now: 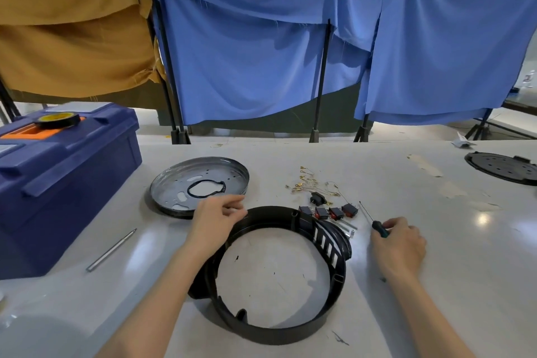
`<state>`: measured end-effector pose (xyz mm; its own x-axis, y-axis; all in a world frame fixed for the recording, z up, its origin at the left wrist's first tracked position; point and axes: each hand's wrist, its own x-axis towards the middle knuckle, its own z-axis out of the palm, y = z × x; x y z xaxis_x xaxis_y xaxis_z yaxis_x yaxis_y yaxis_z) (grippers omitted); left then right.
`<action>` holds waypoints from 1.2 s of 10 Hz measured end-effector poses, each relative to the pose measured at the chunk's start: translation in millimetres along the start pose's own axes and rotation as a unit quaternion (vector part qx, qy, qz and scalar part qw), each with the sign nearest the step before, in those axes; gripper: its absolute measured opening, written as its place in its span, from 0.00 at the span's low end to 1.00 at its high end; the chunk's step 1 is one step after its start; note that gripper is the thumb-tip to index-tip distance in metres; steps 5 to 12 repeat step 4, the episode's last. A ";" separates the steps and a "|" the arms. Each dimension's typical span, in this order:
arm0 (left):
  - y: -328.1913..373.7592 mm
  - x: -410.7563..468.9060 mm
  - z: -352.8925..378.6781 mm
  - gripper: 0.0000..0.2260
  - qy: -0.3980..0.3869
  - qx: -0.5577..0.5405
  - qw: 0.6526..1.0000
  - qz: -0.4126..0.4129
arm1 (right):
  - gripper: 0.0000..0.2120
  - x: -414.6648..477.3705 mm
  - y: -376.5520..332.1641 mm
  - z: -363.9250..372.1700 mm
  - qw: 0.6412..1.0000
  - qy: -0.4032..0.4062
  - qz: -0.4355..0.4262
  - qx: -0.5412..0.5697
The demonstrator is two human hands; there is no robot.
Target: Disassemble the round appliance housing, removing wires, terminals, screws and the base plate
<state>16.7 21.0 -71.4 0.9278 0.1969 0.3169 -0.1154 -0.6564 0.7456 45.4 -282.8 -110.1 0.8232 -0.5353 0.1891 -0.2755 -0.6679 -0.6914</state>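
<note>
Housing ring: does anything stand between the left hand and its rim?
Nothing visible does. The left hand sits right at the far rim of the housing ring; the base plate lies beyond it and the switches off to the right, neither in between.

Your feed's bright and even: overhead glare on the table (481,219), soft shadows, bowed edges, near-left corner possibly blurred.

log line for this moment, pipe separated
stage: base plate off, beside housing ring | left hand: at ring's far rim | right hand: grips screwdriver | loose: wires, switches on table
</note>
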 end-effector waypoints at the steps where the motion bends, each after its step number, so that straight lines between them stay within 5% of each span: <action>1: -7.9 -7.1 -12.8 0.10 0.038 -0.020 0.999 -0.006 | 0.12 -0.8 0.5 -0.3 1.000 -0.002 -0.004 0.002; 4: -58.0 -69.3 -45.9 0.06 0.106 0.051 0.989 -0.088 | 0.07 -7.9 -14.4 -30.2 0.982 0.084 -0.018 0.169; 12: -58.0 -69.3 -45.9 0.06 0.106 0.051 0.989 -0.088 | 0.07 -7.9 -14.4 -30.2 0.982 0.084 -0.018 0.169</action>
